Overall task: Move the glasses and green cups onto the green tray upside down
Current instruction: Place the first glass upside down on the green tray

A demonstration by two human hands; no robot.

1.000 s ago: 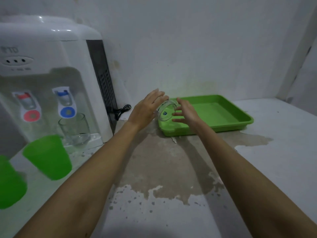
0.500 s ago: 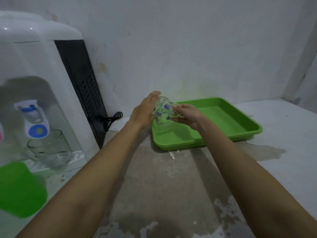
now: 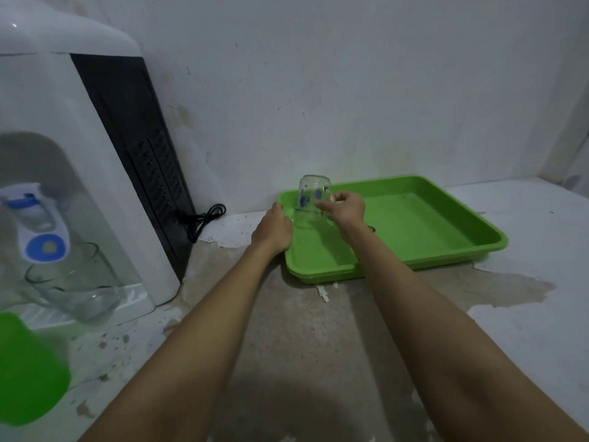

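Standing mouth-down in the green plastic tray's (image 3: 414, 224) far-left corner, the blue-dotted clear glass (image 3: 310, 199) is pinched by the right hand (image 3: 345, 208); the left hand (image 3: 272, 229), fingers together, rests beside it.

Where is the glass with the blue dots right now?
The dotted glass stands upside down in the green tray's back left corner, the right hand holding its side and the left hand at the rim beside it.

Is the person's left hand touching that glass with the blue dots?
Apart. In the head view, a strip of green tray shows between the left hand, at the tray's near-left rim, and the glass, which only the right hand grips.
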